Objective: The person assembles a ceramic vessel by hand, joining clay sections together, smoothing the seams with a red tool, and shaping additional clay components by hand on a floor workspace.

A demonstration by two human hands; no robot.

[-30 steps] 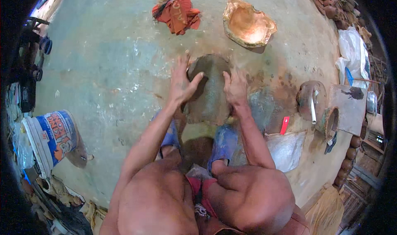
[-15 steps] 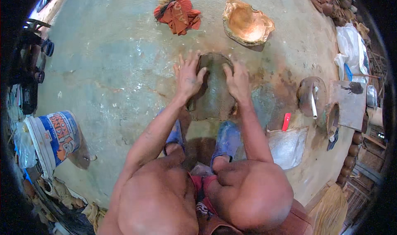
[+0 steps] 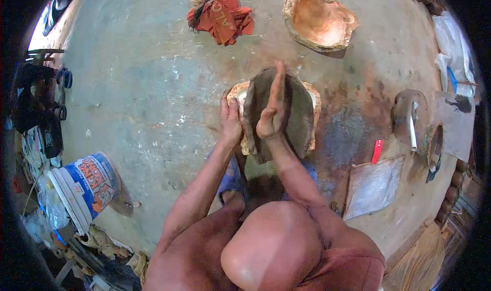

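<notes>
A dark brown slab, apparently wet clay (image 3: 296, 117), sits curved within a pale, crusted mould (image 3: 315, 104), whose rim shows on both sides. My left hand (image 3: 230, 117) is closed round the mould's left side, thumb on top. My right hand (image 3: 273, 104) is held edge-on over the middle of the slab, fingers stretched out, touching it or just above it; I cannot tell which. Beyond lie a similar pale, hollow piece (image 3: 322, 22) and a red cloth bundle (image 3: 220, 17). My blue footwear (image 3: 227, 181) shows under my arms.
A white-and-blue bucket (image 3: 84, 191) stands at left, near dark clutter (image 3: 38, 101). At right lie a curved piece with a white pipe (image 3: 413, 124), a rusty ring (image 3: 433, 140), a board (image 3: 455, 122), a grey sheet (image 3: 373, 186) with a red strip (image 3: 377, 150), and plastic sacks (image 3: 450, 45).
The pale mould now shows around the slab. My left hand has moved down to its left side; my right hand has swung left over the slab and turned edge-on.
</notes>
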